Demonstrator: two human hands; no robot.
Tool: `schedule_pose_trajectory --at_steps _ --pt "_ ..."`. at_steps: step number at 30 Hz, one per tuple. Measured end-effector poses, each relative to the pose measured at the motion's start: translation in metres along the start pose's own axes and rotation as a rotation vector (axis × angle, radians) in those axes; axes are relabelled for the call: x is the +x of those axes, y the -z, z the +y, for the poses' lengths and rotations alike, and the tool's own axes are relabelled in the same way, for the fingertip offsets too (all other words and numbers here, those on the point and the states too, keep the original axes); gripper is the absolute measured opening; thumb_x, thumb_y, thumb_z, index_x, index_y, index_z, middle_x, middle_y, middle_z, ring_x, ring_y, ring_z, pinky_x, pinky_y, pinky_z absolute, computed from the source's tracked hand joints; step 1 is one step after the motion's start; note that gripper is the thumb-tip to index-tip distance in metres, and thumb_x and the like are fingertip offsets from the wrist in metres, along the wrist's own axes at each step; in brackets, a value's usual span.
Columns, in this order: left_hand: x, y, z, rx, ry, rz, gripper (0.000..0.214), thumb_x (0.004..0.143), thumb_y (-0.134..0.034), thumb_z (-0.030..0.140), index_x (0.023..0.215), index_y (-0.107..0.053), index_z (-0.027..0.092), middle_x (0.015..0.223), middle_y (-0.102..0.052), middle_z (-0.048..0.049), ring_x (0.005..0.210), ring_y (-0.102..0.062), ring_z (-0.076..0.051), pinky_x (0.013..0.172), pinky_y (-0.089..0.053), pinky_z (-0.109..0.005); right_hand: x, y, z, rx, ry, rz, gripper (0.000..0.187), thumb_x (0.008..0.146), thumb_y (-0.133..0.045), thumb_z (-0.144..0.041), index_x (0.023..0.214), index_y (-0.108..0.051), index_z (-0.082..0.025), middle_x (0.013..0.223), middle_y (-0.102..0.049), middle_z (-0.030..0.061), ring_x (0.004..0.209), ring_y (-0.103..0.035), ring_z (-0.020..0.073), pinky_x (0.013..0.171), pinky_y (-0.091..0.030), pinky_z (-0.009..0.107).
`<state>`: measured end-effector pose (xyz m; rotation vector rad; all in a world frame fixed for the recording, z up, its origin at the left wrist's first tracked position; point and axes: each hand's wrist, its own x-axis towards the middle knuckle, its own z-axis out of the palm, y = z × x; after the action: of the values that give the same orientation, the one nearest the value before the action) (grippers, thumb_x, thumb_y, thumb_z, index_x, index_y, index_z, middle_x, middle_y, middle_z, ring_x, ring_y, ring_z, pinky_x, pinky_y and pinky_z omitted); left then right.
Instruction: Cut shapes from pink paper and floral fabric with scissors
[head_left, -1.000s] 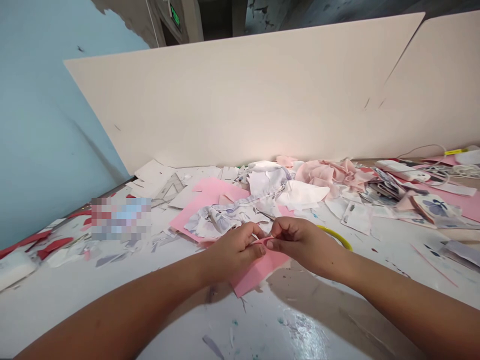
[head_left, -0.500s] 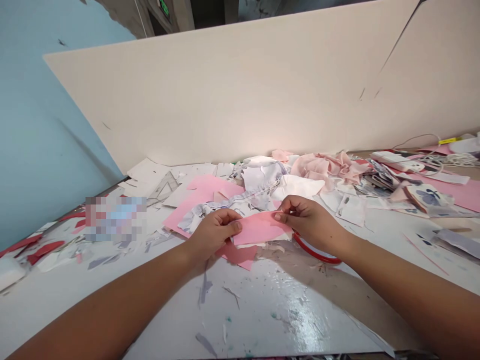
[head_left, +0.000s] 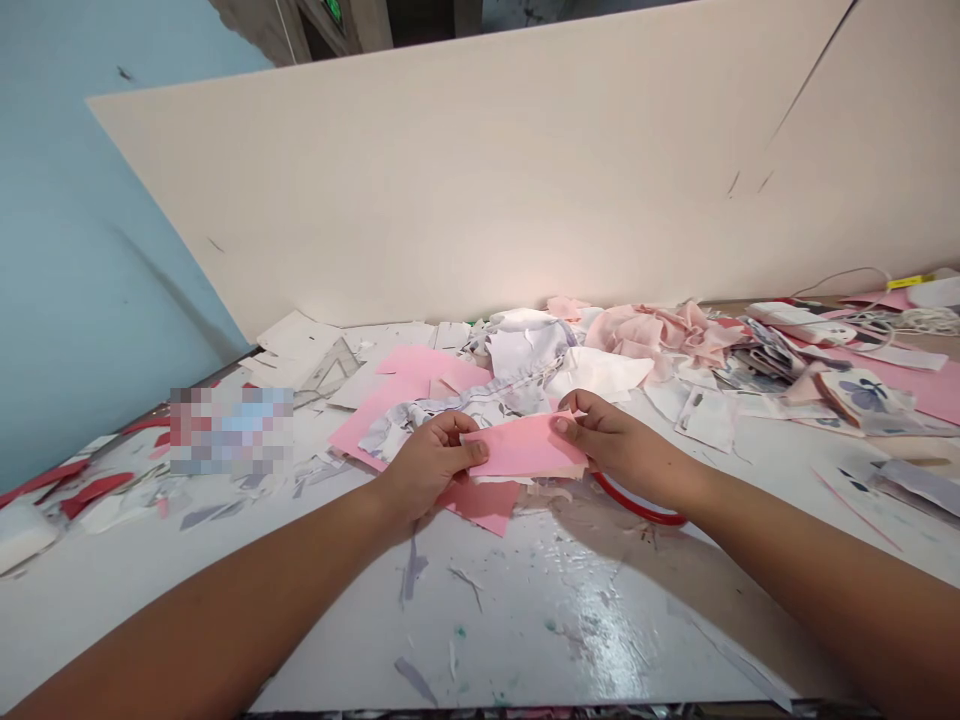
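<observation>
the left hand [head_left: 427, 465] and right hand [head_left: 619, 440] are half closed, pinching opposite edges of a pink paper strip [head_left: 525, 447]. a red plastic ring [head_left: 637, 508] lies just below the right hand, and floral fabric [head_left: 397, 430] sits just past the left.

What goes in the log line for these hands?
left hand: holds pink sheet | right hand: holds opposite end | beside: red hoop

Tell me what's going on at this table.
A person holds a pink sheet between their left hand and right hand, just above a white, paint-flecked table. A darker pink piece lies on the table beneath it, and a red curved band lies by the right hand. Beyond the hands, a floral fabric scrap lies on pink sheets, with crumpled pale pink fabric further back.
</observation>
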<state>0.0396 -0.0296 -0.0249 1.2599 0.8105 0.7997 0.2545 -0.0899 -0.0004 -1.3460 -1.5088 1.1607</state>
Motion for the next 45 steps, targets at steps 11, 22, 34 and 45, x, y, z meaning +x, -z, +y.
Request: schedule_pose_trajectory --at_steps 11,22,34,45 --pt "-0.004 -0.003 0.008 -0.155 0.175 -0.272 0.027 0.071 -0.062 0.033 0.082 -0.041 0.02 0.078 -0.059 -0.0014 0.073 -0.062 -0.015 0.066 -0.049 -0.031 -0.001 -0.007 -0.004 0.263 0.014 -0.156 0.025 0.083 -0.045 -0.044 0.082 -0.031 -0.023 0.061 -0.06 -0.003 0.055 -0.055 0.0128 0.054 -0.039 0.026" --pt "-0.006 -0.005 0.001 -0.104 0.089 -0.174 0.03 0.073 -0.06 0.034 0.095 -0.045 0.02 0.075 -0.061 -0.0027 0.068 -0.063 -0.016 0.06 -0.049 -0.029 -0.003 -0.009 -0.006 0.071 -0.005 -0.044 0.026 0.082 -0.041 -0.047 0.085 -0.039 -0.021 0.059 -0.059 -0.0019 0.05 -0.052 0.0123 0.05 -0.039 0.024" --pt "-0.005 -0.006 0.003 -0.04 0.011 -0.052 0.027 0.072 -0.062 0.033 0.092 -0.052 0.017 0.077 -0.064 -0.0032 0.07 -0.064 -0.018 0.067 -0.051 -0.032 0.0 -0.008 -0.001 0.114 0.004 0.005 0.027 0.082 -0.044 -0.045 0.077 -0.048 -0.019 0.061 -0.057 -0.0019 0.052 -0.051 0.0101 0.051 -0.037 0.022" --pt "-0.008 -0.009 0.002 -0.012 -0.038 0.039 0.027 0.072 -0.06 0.036 0.091 -0.054 0.018 0.076 -0.06 -0.0011 0.07 -0.064 -0.017 0.066 -0.052 -0.03 0.0 -0.005 -0.005 0.039 -0.012 0.023 0.025 0.08 -0.048 -0.044 0.084 -0.049 -0.019 0.06 -0.046 -0.0052 0.046 -0.039 0.006 0.043 -0.031 0.018"
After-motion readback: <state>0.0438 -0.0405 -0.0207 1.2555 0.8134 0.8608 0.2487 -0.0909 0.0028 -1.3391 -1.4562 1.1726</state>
